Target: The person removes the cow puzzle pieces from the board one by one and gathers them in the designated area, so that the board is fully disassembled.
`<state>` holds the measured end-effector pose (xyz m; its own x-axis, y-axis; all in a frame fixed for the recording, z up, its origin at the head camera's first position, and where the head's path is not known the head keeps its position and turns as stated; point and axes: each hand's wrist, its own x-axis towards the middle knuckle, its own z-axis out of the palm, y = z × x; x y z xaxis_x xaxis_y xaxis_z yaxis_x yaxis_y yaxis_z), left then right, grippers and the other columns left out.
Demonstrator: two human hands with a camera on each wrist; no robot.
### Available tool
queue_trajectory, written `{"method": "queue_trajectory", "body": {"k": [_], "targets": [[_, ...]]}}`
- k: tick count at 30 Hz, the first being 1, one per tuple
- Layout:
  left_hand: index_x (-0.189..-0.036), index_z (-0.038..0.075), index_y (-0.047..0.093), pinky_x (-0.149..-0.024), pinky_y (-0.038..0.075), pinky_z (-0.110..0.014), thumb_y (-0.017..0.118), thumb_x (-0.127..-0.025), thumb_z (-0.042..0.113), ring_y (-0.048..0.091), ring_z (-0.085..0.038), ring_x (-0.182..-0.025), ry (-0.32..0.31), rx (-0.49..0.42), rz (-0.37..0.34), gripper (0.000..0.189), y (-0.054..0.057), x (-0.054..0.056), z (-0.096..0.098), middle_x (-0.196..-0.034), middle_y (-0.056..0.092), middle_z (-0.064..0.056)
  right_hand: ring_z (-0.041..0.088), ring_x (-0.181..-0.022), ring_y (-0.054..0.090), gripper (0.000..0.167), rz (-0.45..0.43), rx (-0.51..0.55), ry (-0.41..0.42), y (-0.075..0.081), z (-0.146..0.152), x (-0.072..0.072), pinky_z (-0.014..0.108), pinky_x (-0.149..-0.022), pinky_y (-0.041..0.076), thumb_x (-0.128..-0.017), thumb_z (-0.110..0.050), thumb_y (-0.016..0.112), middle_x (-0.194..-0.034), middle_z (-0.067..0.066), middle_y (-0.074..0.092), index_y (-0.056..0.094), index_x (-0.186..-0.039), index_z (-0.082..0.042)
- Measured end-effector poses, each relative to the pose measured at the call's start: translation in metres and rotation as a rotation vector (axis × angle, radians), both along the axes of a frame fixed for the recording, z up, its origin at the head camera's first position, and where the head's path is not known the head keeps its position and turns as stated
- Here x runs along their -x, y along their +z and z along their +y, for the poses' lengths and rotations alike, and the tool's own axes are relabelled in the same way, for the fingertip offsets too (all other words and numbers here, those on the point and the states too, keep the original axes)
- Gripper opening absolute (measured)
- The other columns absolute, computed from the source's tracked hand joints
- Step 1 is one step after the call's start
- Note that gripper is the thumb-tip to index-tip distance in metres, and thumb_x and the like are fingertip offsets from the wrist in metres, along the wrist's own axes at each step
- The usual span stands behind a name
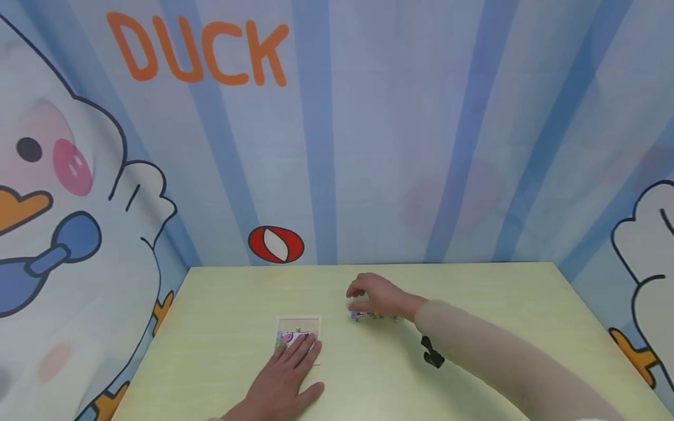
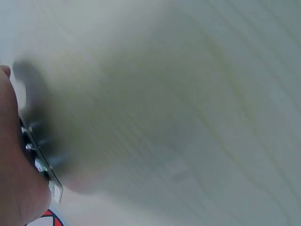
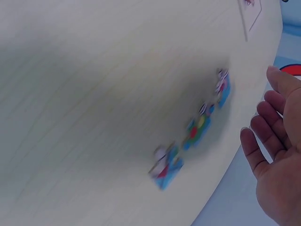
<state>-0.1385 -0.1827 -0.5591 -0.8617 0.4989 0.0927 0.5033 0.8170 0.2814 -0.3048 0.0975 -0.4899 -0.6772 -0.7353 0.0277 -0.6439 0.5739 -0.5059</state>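
Note:
My left hand [image 1: 281, 374] lies flat on a small puzzle board [image 1: 299, 317] with a pale frame, its fingers stretched over the lower part. A pink cartoon figure shows on the board above the fingertips. In the left wrist view, the board's edge [image 2: 55, 188] sticks out beyond my hand. Over to the right, my right hand [image 1: 380, 296] hovers with loosely bent fingers and holds nothing. Below it, several colourful puzzle pieces [image 1: 358, 316] lie in a row. The right wrist view shows these pieces, among them a blue and green one [image 3: 198, 129], lying apart from my fingers.
The pale yellow table [image 1: 231, 298] runs back to a blue striped backdrop [image 1: 379, 146] with the word DUCK on it. A large cartoon duck [image 1: 79, 251] is printed at the left. A black object [image 1: 432, 352] hangs at my right sleeve.

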Motion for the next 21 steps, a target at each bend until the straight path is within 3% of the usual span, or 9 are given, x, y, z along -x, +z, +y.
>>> {"method": "queue_trajectory", "body": {"k": [2, 5, 9, 15, 21], "targets": [[-0.166, 0.013, 0.04, -0.133, 0.016, -0.048, 0.043, -0.109, 0.063, 0.031, -0.029, -0.161, 0.011, -0.001, -0.037, 0.076, 0.003, 0.0, 0.001, -0.174, 0.034, -0.006, 0.029, -0.107, 0.068, 0.026, -0.007, -0.002, 0.005, 0.001, -0.012, 0.0, 0.043, -0.098, 0.057, -0.102, -0.022, 0.076, -0.11, 0.007, 0.069, 0.076, -0.121, -0.003], [-0.168, 0.014, 0.038, -0.133, 0.014, -0.05, 0.041, -0.109, 0.066, 0.028, -0.028, -0.162, 0.019, 0.009, -0.051, 0.078, 0.003, -0.001, 0.002, -0.176, 0.03, -0.005, 0.029, -0.108, 0.068, 0.027, -0.03, 0.006, 0.017, 0.004, -0.028, 0.0, 0.043, -0.099, 0.056, -0.103, -0.023, 0.075, -0.111, 0.007, 0.07, 0.076, -0.122, -0.004], [-0.169, 0.015, 0.035, -0.128, 0.023, -0.06, 0.041, -0.108, 0.067, 0.025, -0.027, -0.163, 0.022, 0.035, -0.074, 0.08, 0.003, -0.001, 0.003, -0.177, 0.026, -0.005, 0.025, -0.108, 0.068, 0.026, -0.065, 0.004, 0.03, 0.009, -0.047, -0.001, 0.04, -0.099, 0.056, -0.103, -0.024, 0.075, -0.111, 0.004, 0.07, 0.076, -0.122, -0.006], [-0.17, 0.016, 0.033, -0.129, 0.021, -0.06, 0.039, -0.108, 0.069, 0.022, -0.026, -0.164, 0.014, 0.037, -0.082, 0.082, 0.0, -0.001, 0.003, -0.178, 0.024, -0.004, 0.018, -0.107, 0.066, 0.026, -0.106, -0.007, 0.071, 0.013, -0.07, -0.002, 0.034, -0.099, 0.055, -0.103, -0.023, 0.075, -0.112, 0.001, 0.07, 0.077, -0.122, -0.006], [-0.168, 0.011, 0.036, -0.127, 0.022, -0.063, 0.048, -0.107, 0.064, 0.026, -0.033, -0.162, 0.054, -0.054, -0.07, 0.081, -0.002, -0.007, 0.008, -0.176, 0.029, -0.009, 0.018, -0.104, 0.066, 0.025, -0.105, -0.027, 0.121, 0.013, -0.087, -0.003, 0.032, -0.097, 0.054, -0.105, -0.021, 0.073, -0.113, 0.004, 0.071, 0.076, -0.123, -0.004]]}}
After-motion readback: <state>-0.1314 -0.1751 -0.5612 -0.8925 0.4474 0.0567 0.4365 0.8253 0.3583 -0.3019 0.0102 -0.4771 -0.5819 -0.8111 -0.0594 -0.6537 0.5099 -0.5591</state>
